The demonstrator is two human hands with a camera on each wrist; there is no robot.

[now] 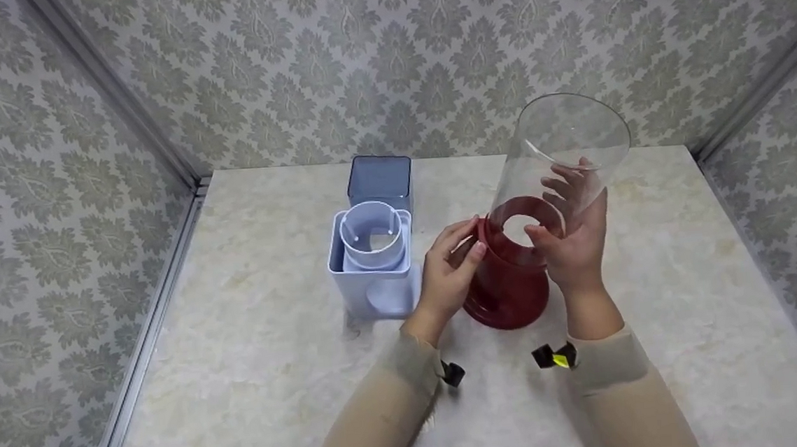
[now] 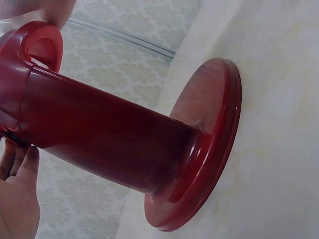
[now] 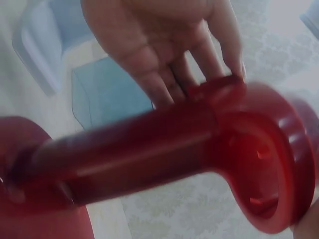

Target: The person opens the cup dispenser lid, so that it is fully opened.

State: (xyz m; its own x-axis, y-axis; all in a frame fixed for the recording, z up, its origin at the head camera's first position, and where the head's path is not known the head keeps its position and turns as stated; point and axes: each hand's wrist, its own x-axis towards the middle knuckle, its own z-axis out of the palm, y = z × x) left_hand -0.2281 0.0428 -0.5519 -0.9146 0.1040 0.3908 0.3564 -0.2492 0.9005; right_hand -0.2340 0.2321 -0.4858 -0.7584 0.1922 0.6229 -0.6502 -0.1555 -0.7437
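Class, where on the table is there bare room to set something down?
The table is bare left of the pale blue container, out to the left edge, and right of the right hand, out to the right edge. It is crowded between that container and the red stand, where the left hand is.

Leaf-patterned walls [image 1: 393, 41] meet at metal strips [image 1: 115, 89], upper left and right, in a booth-like enclosure (its tabletop [image 1: 262, 373] pale and marbled).

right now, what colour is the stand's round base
Red: the round base shows best in the left wrist view.
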